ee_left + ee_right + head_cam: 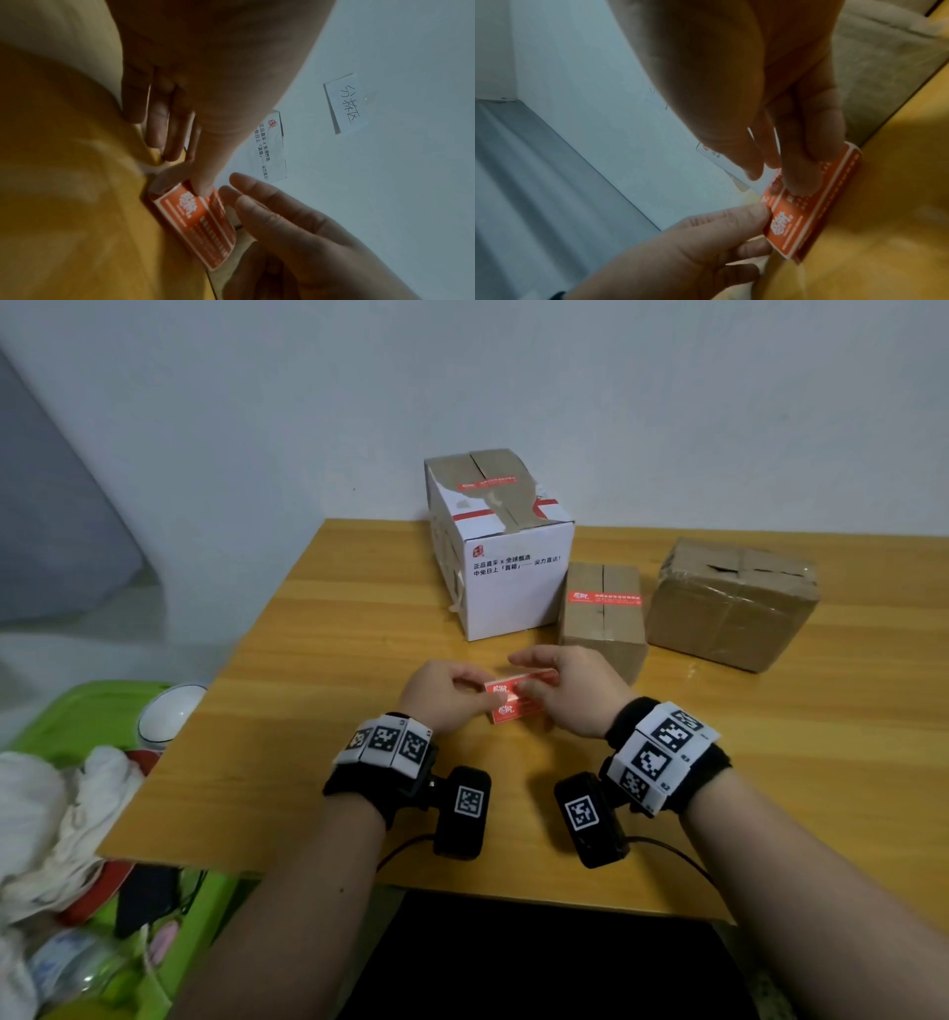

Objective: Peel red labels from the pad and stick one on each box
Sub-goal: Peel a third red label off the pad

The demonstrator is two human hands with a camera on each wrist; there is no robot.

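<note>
The red label pad (513,706) lies on the wooden table (328,670) in front of the boxes. My left hand (475,693) pinches its left end, thumb (203,188) on top. My right hand (536,688) sets nearly straight fingertips (800,182) on the pad's (808,213) far edge, its thumb a little apart. The tall white box (518,577) carries a red label (485,482) on top. So does the small brown box (601,629), with its label (605,598) across the lid. No label shows on the taped brown box (729,603) at the right.
A green bin (102,711) with cloths and a white bowl (169,711) stands left of the table. The wall runs close behind the boxes, with a handwritten paper sign (347,103) on it. Bare tabletop shows to the left and front right.
</note>
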